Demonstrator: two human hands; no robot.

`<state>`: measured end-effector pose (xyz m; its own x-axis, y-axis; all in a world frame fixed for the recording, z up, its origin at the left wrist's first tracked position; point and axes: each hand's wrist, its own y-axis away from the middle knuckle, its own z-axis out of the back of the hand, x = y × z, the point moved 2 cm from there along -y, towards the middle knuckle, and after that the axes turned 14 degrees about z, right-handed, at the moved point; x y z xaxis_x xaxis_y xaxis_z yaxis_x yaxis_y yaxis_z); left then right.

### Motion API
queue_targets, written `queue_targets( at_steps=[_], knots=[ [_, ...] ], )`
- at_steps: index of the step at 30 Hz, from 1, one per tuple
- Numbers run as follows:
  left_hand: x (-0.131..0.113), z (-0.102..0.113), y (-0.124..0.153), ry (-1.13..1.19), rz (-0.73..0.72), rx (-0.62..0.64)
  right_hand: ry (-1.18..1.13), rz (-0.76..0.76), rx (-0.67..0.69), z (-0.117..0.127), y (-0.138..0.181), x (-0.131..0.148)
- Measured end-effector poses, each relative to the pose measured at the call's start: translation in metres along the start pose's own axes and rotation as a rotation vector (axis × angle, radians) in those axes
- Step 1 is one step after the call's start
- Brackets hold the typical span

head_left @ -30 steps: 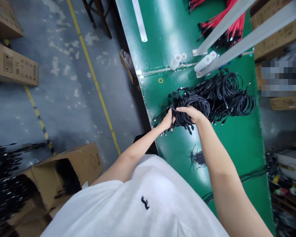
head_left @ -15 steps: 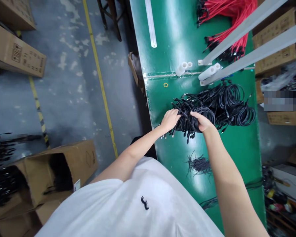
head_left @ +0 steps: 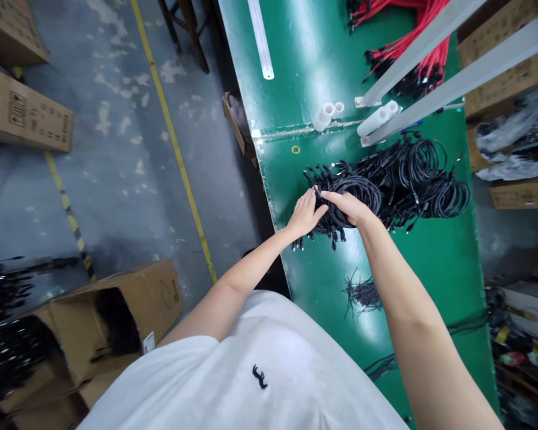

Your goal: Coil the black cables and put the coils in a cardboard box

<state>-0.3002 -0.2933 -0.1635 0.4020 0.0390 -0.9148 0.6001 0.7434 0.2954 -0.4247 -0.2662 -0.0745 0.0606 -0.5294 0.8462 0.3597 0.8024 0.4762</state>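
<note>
Black cable coil (head_left: 362, 190) on desk (head_left: 430, 269), under right hand (head_left: 344, 204), which grips it thumb-on-top, probably to keep loops bunched. Left hand (head_left: 305, 214) lies at the coil's edge, fingers extended, thumb spread, likely to stop it splaying. More coils (head_left: 413, 167) sit just beyond right hand.

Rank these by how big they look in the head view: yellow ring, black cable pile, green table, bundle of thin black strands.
Largest to smallest:
1. Green table
2. Black cable pile
3. Bundle of thin black strands
4. Yellow ring
</note>
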Motion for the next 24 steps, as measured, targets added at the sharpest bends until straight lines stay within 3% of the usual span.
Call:
queue_targets(
  at_steps=[3,6,8,9,12,14,17,19,22,24],
  knots=[
    [0.006,-0.003,0.007,0.027,0.056,-0.052,0.370,0.056,-0.009,-0.012,-0.008,0.009],
    [-0.002,0.018,0.025,0.027,0.049,-0.271,0.919,0.009,-0.062,-0.013,0.007,0.021],
    [-0.022,0.034,0.034,0.003,-0.090,-0.394,1.163,0.081,-0.133,-0.013,0.026,0.024],
    [-0.036,0.038,0.034,-0.028,-0.203,-0.390,1.214,0.138,-0.166,-0.014,0.035,0.022],
    [-0.078,0.026,0.018,-0.210,-0.560,-0.139,1.171,0.267,-0.165,-0.022,0.053,0.004],
    [-0.096,0.006,-0.004,-0.353,-0.667,0.069,1.111,0.289,-0.132,-0.025,0.058,-0.009],
    [-0.101,-0.015,-0.034,-0.520,-0.639,0.245,1.039,0.342,-0.164,-0.019,0.073,-0.015],
    [-0.095,-0.016,-0.047,-0.588,-0.608,0.303,0.917,0.416,-0.256,-0.011,0.096,-0.016],
    [-0.085,0.001,-0.061,-0.622,-0.563,0.369,0.684,0.456,-0.450,-0.012,0.147,-0.033],
    [-0.082,0.018,-0.071,-0.645,-0.525,0.394,0.590,0.362,-0.510,-0.031,0.185,-0.064]
  ],
)
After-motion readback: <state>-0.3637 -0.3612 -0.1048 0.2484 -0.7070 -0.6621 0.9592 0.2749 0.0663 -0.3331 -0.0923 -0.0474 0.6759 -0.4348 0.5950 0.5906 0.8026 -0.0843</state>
